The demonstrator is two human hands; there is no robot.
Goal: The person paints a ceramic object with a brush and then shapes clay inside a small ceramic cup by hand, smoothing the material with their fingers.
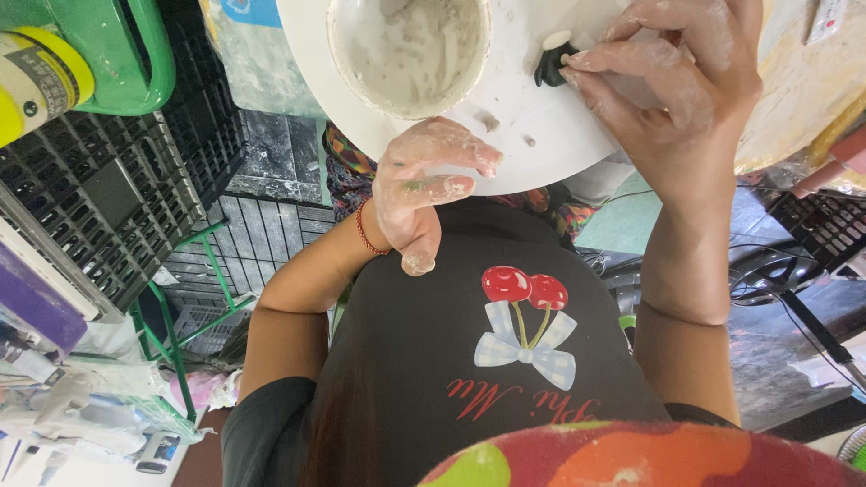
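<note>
Right hand (677, 99) pinches a dark figure (548, 65) beside the bowl (408, 54); left hand (424, 185) rests loose below the bowl, holding nothing.

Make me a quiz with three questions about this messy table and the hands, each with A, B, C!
1. Where does the round white bowl of grey paste stand?
A. on the black plastic crate
B. on the round white table
C. on the floor

2. What colour is the thin bead bracelet on the left wrist?
A. red
B. blue
C. yellow

3. What is the right hand doing?
A. lying flat
B. lifting the bowl
C. pinching the small black piece with a white top

Answers: 1 B, the bowl sits on the tabletop. 2 A, the beads look red. 3 C, paste-smeared fingertips close on the piece, while the left hand holds nothing.
</note>
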